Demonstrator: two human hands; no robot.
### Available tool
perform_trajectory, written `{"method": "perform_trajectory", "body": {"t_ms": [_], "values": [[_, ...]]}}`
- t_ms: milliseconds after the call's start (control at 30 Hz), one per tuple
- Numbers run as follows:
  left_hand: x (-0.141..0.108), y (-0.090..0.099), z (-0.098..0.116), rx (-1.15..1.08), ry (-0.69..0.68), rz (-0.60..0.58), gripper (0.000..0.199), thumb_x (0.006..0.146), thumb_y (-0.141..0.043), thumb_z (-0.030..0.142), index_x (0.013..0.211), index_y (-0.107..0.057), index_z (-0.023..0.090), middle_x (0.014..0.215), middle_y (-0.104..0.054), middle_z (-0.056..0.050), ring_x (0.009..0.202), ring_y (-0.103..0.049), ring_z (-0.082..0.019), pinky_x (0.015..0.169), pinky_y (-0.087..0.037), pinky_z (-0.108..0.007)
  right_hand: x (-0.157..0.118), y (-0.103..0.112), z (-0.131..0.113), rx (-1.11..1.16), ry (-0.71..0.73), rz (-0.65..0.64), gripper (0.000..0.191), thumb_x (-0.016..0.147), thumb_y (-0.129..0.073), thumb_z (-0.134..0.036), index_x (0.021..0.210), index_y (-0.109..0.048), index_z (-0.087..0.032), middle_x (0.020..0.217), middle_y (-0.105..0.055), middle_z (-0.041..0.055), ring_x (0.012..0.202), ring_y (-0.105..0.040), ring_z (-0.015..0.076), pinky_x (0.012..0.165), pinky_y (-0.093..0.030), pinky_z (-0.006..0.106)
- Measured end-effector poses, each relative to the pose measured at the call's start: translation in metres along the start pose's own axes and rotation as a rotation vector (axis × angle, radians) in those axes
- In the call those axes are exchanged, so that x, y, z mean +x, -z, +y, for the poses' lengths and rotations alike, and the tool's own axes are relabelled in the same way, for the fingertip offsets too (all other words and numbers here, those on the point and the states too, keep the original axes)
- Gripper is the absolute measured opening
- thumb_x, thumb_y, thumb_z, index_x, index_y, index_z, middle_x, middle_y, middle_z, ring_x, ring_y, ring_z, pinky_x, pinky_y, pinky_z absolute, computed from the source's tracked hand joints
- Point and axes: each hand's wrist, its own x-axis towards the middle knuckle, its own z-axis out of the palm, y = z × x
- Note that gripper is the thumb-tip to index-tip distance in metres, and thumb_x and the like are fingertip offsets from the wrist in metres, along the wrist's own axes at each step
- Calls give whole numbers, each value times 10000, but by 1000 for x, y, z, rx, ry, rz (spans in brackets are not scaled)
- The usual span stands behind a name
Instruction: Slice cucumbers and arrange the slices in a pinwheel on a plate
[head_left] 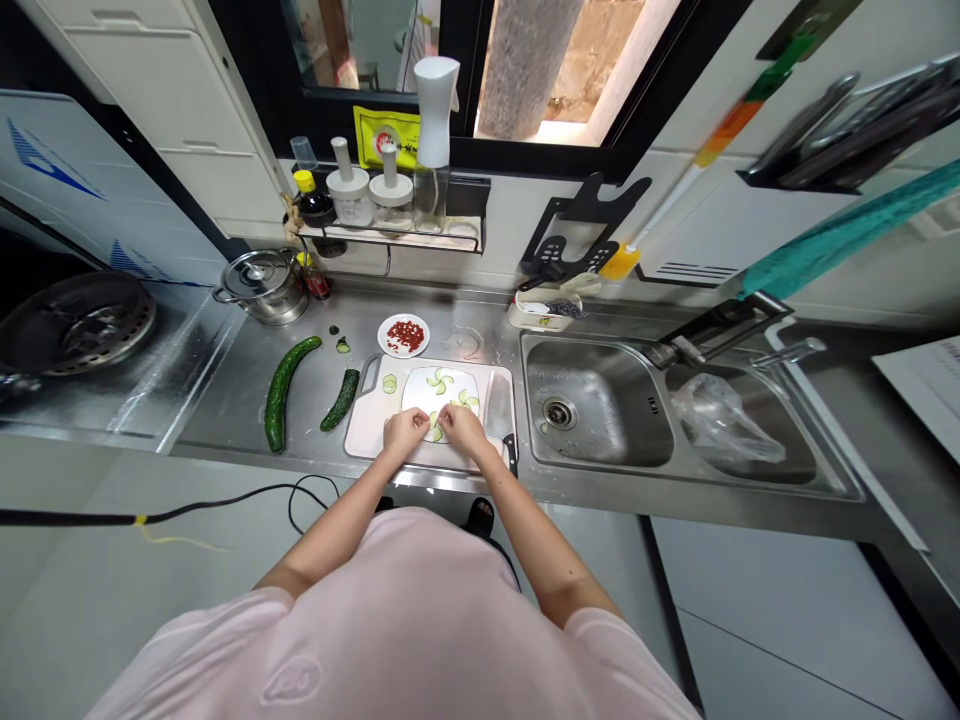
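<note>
Nearest of all is the pink T-shirt [405, 620], and past it two bare forearms reach over the steel worktop [304, 425]. From where I stand, the left hand [406, 433] is at the near left of the white plate [413, 388] and the right hand [463, 432] at its near right, fingers bent inward and tips drawn close on each; whether either pinches a slice, I cannot tell. The plate sits on the cutting board [373, 422], with thin cucumber slices [440, 381] fanned in curved groups at its far, right and near parts. The step in hand looks to be placing or straightening the near group. The next move, I'd judge, calls for a light pinch and a small turn, with the knuckles kept off the fans already laid.

A few loose slices [389, 384] lie on the board left of the plate. The kitchen knife [498, 402] lies along its right side, its dark handle towards the person. Left of the board are a cut cucumber [341, 400] and a longer, curved cucumber [288, 393] (quite a bend in that one). Beyond the board is a small dish [384, 345] of chopped red pieces [405, 335].
</note>
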Motion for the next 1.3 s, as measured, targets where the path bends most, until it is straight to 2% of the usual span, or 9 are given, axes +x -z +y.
{"method": "perform_trajectory", "body": {"t_ms": [267, 900, 1300], "values": [[-1, 0, 4, 70, 3, -15, 128, 747, -601, 329, 807, -683, 252, 778, -692, 5, 771, -598, -158, 769, -367, -268, 0, -4, 2, -58, -1, -9, 145, 862, -506, -261, 882, -628, -186, 866, -645, 51, 790, -540, 142, 638, -300, 212], [-2, -3, 4, 163, -68, 18, 116, 768, -580, 303, 770, -681, 247, 742, -678, -4, 747, -599, -170, 791, -348, -294, 1, -7, -3, -154, 14, -13, 182, 884, -468, -235, 916, -638, -177, 905, -647, 70, 860, -536, 167, 657, -309, 232], [0, -11, -4, 229, -123, 31, 148, 804, -557, 309, 853, -675, 233, 859, -648, -35, 799, -579, -169, 752, -362, -277, 0, -9, -6, -226, 12, -13, 191, 909, -446, -233, 918, -623, -163, 935, -629, 102, 906, -511, 198, 702, -330, 262]]}}
